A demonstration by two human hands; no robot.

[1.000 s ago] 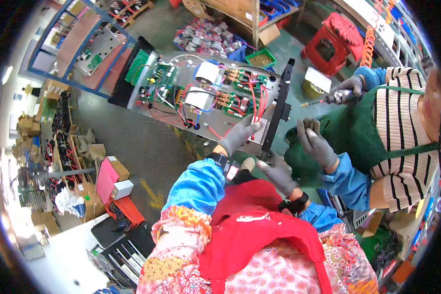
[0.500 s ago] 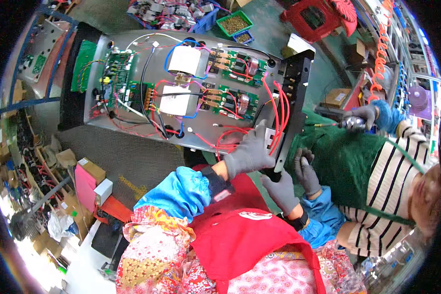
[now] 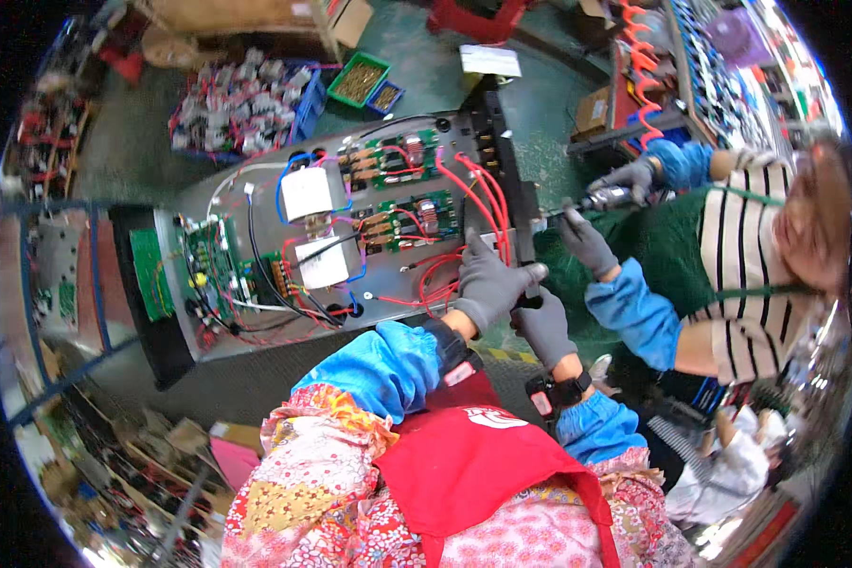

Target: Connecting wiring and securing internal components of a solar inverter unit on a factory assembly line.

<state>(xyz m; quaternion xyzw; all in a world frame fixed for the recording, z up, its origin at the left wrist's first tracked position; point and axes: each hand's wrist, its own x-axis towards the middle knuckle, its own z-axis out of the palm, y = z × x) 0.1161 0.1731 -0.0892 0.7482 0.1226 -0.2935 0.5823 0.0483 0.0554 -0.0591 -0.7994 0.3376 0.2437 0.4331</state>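
A metal chassis (image 3: pixel 265 327) full of circuit boards and wiring lies in front of me, with a black end panel (image 3: pixel 513 180) at its right. My left hand (image 3: pixel 492 289), in a grey glove, reaches over its near right corner. Its fingers and thumb close around a pale rectangular block (image 3: pixel 491 243) beside the red cables (image 3: pixel 488 194); the fingers partly hide it. Below the panel's near corner, my right hand (image 3: pixel 545 329), also gloved, has thumb and fingers apart. Beyond the panel, a co-worker holds a powered screwdriver (image 3: pixel 608 198), tip toward the panel, the other gloved hand beside it.
A blue crate (image 3: pixel 308 106) of metal parts stands on the floor behind the chassis, with a green tray (image 3: pixel 358 79) of small brass-coloured pieces beside it. An orange coiled hose (image 3: pixel 642 80) hangs at the upper right. Another metal enclosure (image 3: pixel 62 265) stands on a blue frame at left.
My view has turned, so the chassis looks tilted and further left. The co-worker's screwdriver has come nearer the panel, and their free hand has risen. My left hand stays at the corner.
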